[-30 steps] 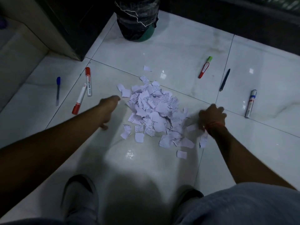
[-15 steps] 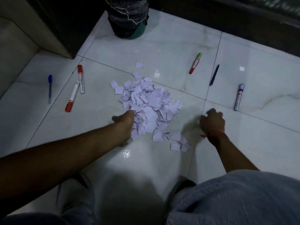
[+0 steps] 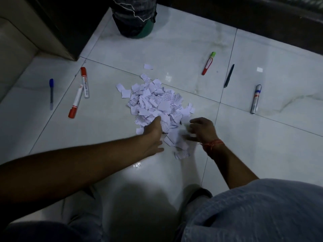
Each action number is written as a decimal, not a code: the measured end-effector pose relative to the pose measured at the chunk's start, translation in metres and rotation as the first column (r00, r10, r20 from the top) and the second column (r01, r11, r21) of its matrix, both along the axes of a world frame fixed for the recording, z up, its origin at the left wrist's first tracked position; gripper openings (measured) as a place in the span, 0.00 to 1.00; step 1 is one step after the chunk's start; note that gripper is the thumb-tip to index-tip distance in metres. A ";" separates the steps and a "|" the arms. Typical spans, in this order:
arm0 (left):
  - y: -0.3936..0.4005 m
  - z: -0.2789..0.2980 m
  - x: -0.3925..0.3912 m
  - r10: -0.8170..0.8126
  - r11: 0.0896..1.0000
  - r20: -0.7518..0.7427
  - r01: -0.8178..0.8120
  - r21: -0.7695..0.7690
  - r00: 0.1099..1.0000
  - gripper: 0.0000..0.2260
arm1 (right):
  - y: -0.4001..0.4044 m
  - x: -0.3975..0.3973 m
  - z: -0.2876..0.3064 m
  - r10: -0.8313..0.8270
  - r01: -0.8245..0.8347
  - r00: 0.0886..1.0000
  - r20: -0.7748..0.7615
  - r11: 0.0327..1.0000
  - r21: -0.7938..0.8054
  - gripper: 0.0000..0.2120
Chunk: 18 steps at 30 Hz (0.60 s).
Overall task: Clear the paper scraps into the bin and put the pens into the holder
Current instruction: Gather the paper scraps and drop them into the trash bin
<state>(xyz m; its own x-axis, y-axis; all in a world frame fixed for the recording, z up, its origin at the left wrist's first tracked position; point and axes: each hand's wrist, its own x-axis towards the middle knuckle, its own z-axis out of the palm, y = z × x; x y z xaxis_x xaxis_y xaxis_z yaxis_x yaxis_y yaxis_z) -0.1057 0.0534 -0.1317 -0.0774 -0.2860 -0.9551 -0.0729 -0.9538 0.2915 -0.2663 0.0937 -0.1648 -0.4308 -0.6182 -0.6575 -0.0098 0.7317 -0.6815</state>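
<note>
Crouching over the scraps [image 3: 157, 103] on the floor [image 3: 174, 49], left hand [image 3: 153, 135] spread flat at the near edge, right hand [image 3: 201, 130] loosely curled beside, bin [image 3: 134, 23] beyond, pens [image 3: 208, 63] either side

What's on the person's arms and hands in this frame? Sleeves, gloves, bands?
Both forearms are bare: no sleeves in view, no gloves. The right hand has a thin red-orange thread band tied around its wrist, with loose ends sticking out. The left hand and its wrist show nothing worn. No rings or watch are visible, though the dim light and blur on the right fingers limit the detail.
</note>
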 end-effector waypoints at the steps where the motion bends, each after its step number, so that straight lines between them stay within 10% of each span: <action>1: 0.002 -0.001 0.006 -0.001 0.999 0.010 0.001 0.041 1.000 0.31 | 0.007 -0.008 -0.001 0.058 -0.052 0.993 -0.107 0.997 0.062 0.06; 5: 0.024 -0.009 0.011 -0.037 0.982 -0.040 0.044 0.185 0.999 0.34 | 0.049 -0.002 -0.007 0.291 -0.234 0.942 -0.166 0.927 0.292 0.06; 14: -0.033 -0.003 -0.011 0.066 0.993 -0.191 -0.083 -0.082 0.979 0.19 | -0.021 0.044 0.002 -0.072 0.115 0.954 0.291 0.984 -0.133 0.07; 18: -0.075 -0.002 -0.003 0.085 0.952 0.074 -0.059 -0.300 0.994 0.13 | -0.053 0.028 0.018 -0.111 0.218 0.925 0.364 0.938 -0.269 0.08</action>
